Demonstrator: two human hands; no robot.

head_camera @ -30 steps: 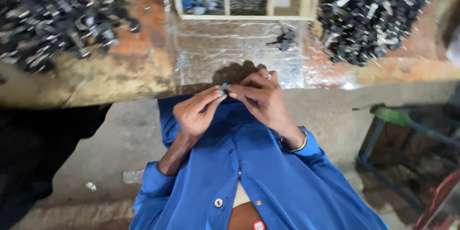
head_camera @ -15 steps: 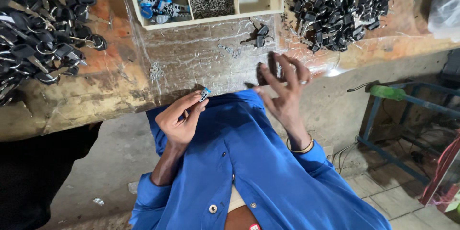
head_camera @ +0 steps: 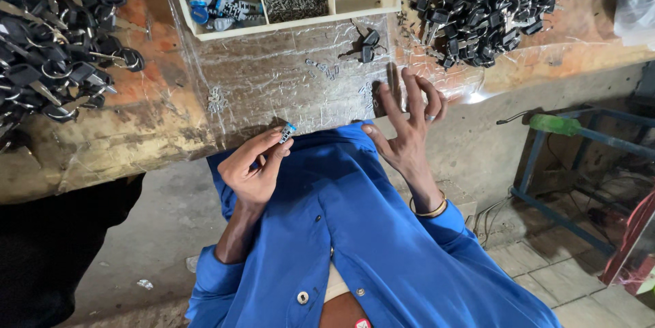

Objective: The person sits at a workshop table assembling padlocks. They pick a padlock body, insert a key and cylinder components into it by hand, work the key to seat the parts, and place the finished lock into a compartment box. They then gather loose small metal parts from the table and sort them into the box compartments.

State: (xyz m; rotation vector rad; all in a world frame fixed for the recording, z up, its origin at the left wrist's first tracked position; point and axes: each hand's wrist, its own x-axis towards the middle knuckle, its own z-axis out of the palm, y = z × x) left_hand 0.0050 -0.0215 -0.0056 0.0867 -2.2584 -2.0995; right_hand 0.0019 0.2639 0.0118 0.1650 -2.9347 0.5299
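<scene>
Now left hand [head_camera: 254,171] pinches one blue-capped cylinder [head_camera: 287,132]; right hand [head_camera: 408,126] empty.

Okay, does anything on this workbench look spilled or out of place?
Yes, mildly. Small metal pins lie scattered loose on the plastic-covered bench, outside the divided tray that holds a full compartment of them. Two black keys also sit apart from the big key pile.

Small blue-capped shiny metal cylinder [head_camera: 288,131]; worn rough wooden bench [head_camera: 136,130] under glossy crinkled clear plastic sheet [head_camera: 273,89]; matt blue cloth shirt [head_camera: 355,232].
</scene>
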